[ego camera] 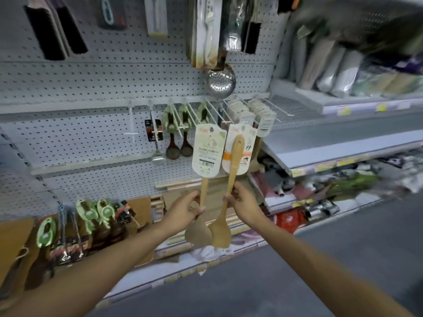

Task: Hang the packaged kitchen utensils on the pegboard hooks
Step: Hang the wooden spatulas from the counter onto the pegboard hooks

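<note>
A grey perforated pegboard (96, 74) carries rows of white wire hooks (212, 109). On the middle row hang two dark-bowled spoons (179, 147) with green cards, a steel ladle (158, 154) and stacks of carded wooden utensils (256, 110). Above them hangs a steel skimmer (220, 81). Along the bottom stand wooden cutting boards (142, 209) and more green-carded utensils (91, 211). Grey shelves (343, 143) to the right hold packaged goods.

Even, cool overhead store light with weak shadows, a glare spot on the steel skimmer (220, 81), heavy motion smear over the far right shelves (357, 65), wide-angle bending at the edges, soft focus overall.
</note>
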Demonstrator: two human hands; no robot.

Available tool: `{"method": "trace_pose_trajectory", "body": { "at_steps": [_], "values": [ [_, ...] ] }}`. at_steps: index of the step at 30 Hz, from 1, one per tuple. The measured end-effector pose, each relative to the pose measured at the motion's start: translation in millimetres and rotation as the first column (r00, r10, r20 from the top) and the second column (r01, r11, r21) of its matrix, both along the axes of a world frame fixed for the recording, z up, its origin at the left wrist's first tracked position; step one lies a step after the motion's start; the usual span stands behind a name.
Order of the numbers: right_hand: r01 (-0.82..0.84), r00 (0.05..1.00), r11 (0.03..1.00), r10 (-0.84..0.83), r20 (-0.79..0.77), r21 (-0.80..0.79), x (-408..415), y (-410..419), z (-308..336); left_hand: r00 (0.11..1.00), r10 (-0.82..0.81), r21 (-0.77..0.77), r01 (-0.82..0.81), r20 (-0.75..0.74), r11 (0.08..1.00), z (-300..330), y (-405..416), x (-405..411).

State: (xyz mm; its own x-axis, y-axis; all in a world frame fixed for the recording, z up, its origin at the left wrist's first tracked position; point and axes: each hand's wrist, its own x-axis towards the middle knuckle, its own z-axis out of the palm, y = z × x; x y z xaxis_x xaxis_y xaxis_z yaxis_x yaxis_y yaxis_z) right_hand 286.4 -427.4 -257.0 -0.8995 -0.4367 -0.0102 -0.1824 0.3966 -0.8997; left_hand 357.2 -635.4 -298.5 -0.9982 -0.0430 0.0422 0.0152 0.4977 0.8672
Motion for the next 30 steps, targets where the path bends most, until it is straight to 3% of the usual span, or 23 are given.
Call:
{"method": "trace_pose_trajectory", "body": {
  "at_steps": [8,17,25,30],
  "values": [
    [0.086,0.992,0.994,-0.080,-0.100,0.061,-71,70,-10,1.000,-0.021,0.072,0.022,-0.014,0.997,19,63,-74],
    [0.175,0.978,0.985,-0.174,-0.112,0.000,-126,108,-17,0.998,-0.066,0.154,0.065,0.001,0.986,13,85,-154],
    [0.276,0.961,0.957,-0.271,0.059,-0.093,-172,137,-30,0.994,-0.101,0.134,0.094,0.045,0.987,-5,97,-192],
    [0.261,0.960,0.958,-0.246,0.132,-0.115,-218,144,-39,0.994,-0.082,0.148,0.072,0.065,0.986,-10,107,-214]
  ]
}}
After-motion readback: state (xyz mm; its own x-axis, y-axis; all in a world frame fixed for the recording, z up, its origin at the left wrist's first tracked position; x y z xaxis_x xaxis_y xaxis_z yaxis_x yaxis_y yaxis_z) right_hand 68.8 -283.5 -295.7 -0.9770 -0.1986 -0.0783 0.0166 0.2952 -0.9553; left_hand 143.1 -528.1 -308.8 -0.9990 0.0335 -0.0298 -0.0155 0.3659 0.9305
